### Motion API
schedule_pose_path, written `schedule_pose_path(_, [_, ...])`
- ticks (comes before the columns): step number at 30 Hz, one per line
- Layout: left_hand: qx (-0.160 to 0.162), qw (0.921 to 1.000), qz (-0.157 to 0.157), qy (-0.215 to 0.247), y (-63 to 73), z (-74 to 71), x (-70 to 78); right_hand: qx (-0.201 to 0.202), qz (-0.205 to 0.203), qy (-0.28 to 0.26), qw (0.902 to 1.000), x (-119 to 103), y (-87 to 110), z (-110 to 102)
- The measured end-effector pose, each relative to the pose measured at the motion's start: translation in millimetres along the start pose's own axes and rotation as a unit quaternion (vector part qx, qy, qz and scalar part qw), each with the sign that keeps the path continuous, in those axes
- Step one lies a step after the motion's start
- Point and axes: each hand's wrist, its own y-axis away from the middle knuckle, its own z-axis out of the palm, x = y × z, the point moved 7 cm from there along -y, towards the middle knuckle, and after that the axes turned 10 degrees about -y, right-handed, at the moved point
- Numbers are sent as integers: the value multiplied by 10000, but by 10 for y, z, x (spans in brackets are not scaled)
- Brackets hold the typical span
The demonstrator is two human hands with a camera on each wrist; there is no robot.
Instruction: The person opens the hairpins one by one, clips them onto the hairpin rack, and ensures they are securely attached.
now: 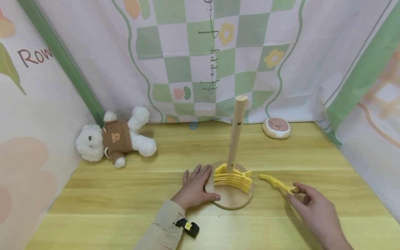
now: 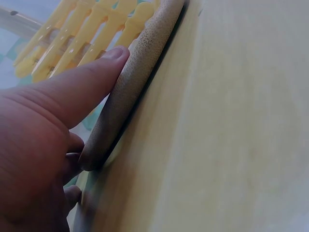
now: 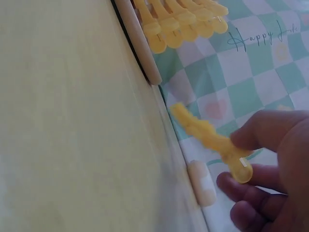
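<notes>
In the head view my right hand (image 1: pixel 318 211) pinches a yellow alligator hair clip (image 1: pixel 275 182) near its rear end, the toothed end pointing left. The right wrist view shows the clip (image 3: pixel 207 135) between thumb and fingers, held apart from the stand. My left hand (image 1: pixel 195 189) rests at the left rim of a round wooden base (image 1: pixel 229 203), its fingers fairly straight. The left wrist view has the thumb (image 2: pixel 91 79) lying over the rim. Several matching yellow clips (image 1: pixel 232 181) lie side by side on the base, at the foot of an upright wooden pole (image 1: pixel 236 135).
A white plush dog (image 1: pixel 117 139) in a brown shirt lies on the left of the wood-grain table (image 1: pixel 125 198). At the back are a small blue ring (image 1: pixel 193 125) and a cream clock-like device (image 1: pixel 276 127). Printed curtains (image 1: pixel 175 69) enclose the table's back and sides.
</notes>
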Motion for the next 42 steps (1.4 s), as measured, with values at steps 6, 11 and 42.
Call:
schedule_pose_path(6, [-43,9999,33,89,5,-6,-4,545,-654,-208,9962,-180,-23,-51])
schedule_pose_path(11, [-97,9999,44,133,1,-5,-4,774,-1150,-497,9891,-308,-33,-70])
schedule_pose_path(42, [-293,9993,78,201,10,3,-3,282,-2514,-1100,9612,-925,24,123])
